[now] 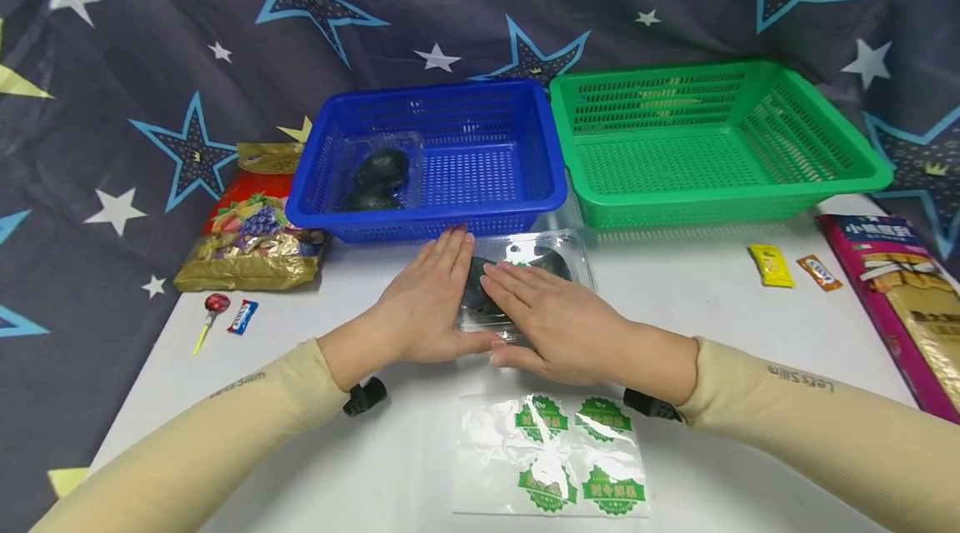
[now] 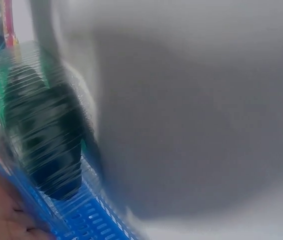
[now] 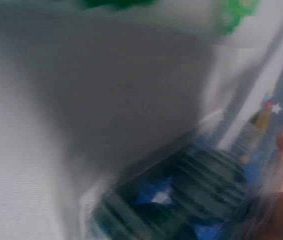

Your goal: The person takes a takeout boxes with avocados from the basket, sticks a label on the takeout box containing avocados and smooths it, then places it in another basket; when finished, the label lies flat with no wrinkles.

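Note:
A clear plastic box (image 1: 581,250) with dark, rounded items (image 1: 477,287) inside lies on the table in front of the blue basket. They look like avocados, but I cannot tell for certain. My left hand (image 1: 427,304) rests on the left part of the lid with its fingers straight. On the right part lies my right hand (image 1: 562,321), fingers extended and flat across the top, hiding much of the lid. Both thumbs meet near the box's front edge. Ridged box walls (image 2: 44,135) show close up, blurred, in the left wrist view.
Behind stand a blue basket (image 1: 427,225), holding another box (image 1: 412,175) of dark items, and a green basket (image 1: 720,200). A sticker sheet (image 1: 487,458) lies in front. Candy bags (image 1: 255,241) (image 1: 900,283), a lollipop (image 1: 216,304) and small wrapped sweets (image 1: 771,265) flank the sides.

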The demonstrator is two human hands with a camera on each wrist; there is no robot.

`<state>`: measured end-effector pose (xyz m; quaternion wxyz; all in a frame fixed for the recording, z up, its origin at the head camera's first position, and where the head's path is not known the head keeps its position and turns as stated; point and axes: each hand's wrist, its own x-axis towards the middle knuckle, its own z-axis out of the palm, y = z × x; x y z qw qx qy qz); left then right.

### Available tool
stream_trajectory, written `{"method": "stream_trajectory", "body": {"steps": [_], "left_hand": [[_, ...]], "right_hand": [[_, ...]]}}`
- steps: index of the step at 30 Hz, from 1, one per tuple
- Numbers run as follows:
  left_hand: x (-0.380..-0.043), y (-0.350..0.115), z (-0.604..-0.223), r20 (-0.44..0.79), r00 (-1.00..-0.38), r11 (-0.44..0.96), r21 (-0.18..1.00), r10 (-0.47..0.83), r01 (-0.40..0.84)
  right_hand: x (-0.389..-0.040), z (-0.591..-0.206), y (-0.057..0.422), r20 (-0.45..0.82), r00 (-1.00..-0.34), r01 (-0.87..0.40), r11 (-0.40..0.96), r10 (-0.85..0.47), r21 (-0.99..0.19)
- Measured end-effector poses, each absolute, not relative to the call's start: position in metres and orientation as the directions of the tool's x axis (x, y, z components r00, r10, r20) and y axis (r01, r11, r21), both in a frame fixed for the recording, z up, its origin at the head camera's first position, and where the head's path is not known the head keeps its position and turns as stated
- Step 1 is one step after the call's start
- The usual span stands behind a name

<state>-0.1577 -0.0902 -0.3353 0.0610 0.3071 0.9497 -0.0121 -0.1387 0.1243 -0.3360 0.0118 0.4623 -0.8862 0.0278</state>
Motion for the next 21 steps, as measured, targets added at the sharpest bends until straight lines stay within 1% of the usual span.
{"method": "stream_trajectory", "body": {"steps": [5, 12, 21], "left_hand": [[-0.157, -0.091, -0.335, -0.097, -0.812, 0.817, 0.016, 0.576, 0.577], [-0.156, -0.089, -0.335, -0.083, -0.811, 0.815, 0.016, 0.579, 0.58], [-0.155, -0.088, -0.334, -0.095, -0.817, 0.822, 0.037, 0.569, 0.568]], "right_hand": [[-0.138, -0.335, 0.132, 0.047, -0.602, -0.798, 0.602, -0.797, -0.001], [-0.138, -0.333, 0.143, 0.039, -0.643, -0.766, 0.643, -0.765, -0.019], [-0.135, -0.332, 0.162, 0.069, -0.667, -0.744, 0.668, -0.741, -0.02]]}}
